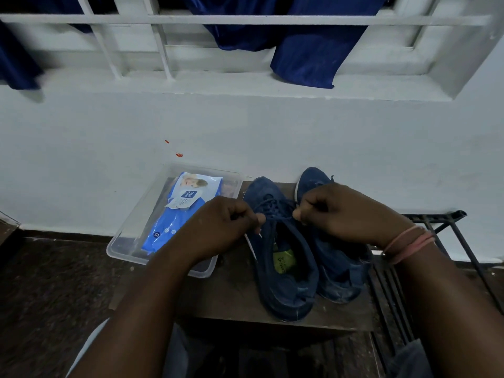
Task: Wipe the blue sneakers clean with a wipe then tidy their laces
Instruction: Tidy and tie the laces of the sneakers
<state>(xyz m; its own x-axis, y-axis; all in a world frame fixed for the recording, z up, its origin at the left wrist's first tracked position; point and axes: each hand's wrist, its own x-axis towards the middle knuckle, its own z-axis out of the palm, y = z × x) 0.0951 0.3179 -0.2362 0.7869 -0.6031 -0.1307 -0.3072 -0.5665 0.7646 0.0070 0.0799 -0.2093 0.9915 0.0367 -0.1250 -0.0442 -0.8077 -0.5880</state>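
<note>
Two blue sneakers sit side by side on the small dark counter (234,296), toes pointing toward the white wall. Both hands are working at the one on the left. The left hand (221,227) has its fingers curled, pinching one end of the dark lace (275,218) just above the shoe's opening; the right hand (341,211) is curled the same way, pinching the other end. The lace runs taut between the two hands, which are close together but not touching. The left sneaker (283,271) lies directly under and just behind both hands, its mouth open with one yellow-green label visible inside. The right sneaker (338,274) is mostly under the right hand and wrist, touching its partner along the side. I count two thin pinkish bands (409,240) round the right wrist.

To the left of the left hand, partly hidden by its wrist, is one clear plastic tray (120,241), holding one blue pack of wipes (180,211) with a white flap. To the right of the right hand stands one black metal rack (436,222). Beyond the hands, above the wall, a white window grille (163,45) has dark blue cloth (305,55) hanging over the sill. Two small red marks (178,154) dot the wall.
</note>
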